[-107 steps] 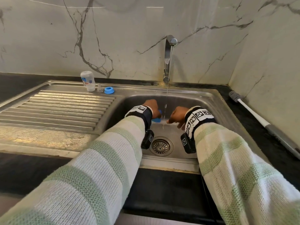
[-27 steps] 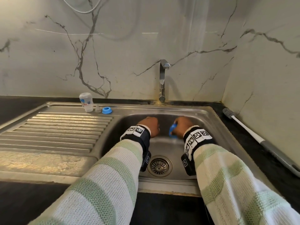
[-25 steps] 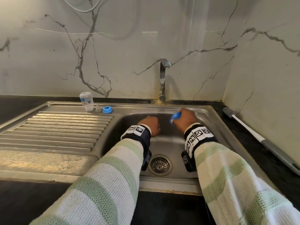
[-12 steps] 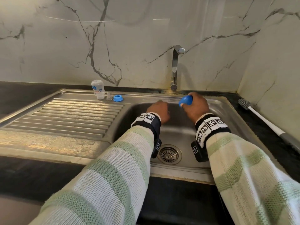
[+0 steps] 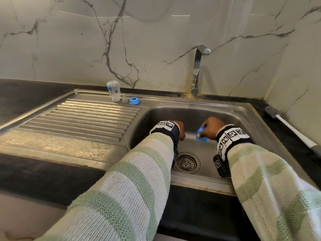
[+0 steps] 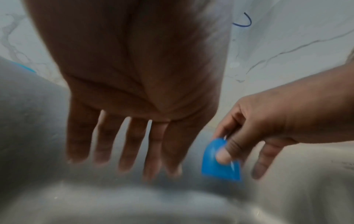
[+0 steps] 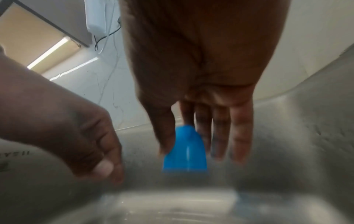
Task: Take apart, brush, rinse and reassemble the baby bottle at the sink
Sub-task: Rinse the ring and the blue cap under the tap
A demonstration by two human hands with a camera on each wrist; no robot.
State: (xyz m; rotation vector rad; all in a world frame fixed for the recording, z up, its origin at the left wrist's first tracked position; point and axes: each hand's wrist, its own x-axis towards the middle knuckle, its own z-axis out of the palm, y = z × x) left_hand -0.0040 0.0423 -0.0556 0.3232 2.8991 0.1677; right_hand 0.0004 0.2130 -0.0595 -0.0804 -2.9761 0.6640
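Observation:
My right hand (image 5: 208, 129) pinches the blue bottle cap (image 5: 201, 135) between thumb and fingers, low inside the sink basin (image 5: 243, 119). The right wrist view shows the blue cap (image 7: 184, 150) with its open end facing down. Beside it, my left hand (image 5: 180, 133) hangs with straight fingers and holds nothing, as the left wrist view (image 6: 124, 166) also shows. The clear bottle body (image 5: 113, 91) stands upside down on the back edge of the drainboard. Next to it are the clear nipple (image 5: 124, 99) and the blue screw ring (image 5: 134, 101).
The tap (image 5: 197, 70) stands behind the basin with no water running. A long-handled bottle brush (image 5: 286, 124) lies on the dark counter to the right. The drain strainer (image 5: 187, 162) is in the basin floor. The ribbed drainboard (image 5: 78, 119) lies to the left.
The water, running 4.3 s ago, has stopped. Half a second ago my right hand held the cap up near the basin's back rim; it has now dropped into the basin.

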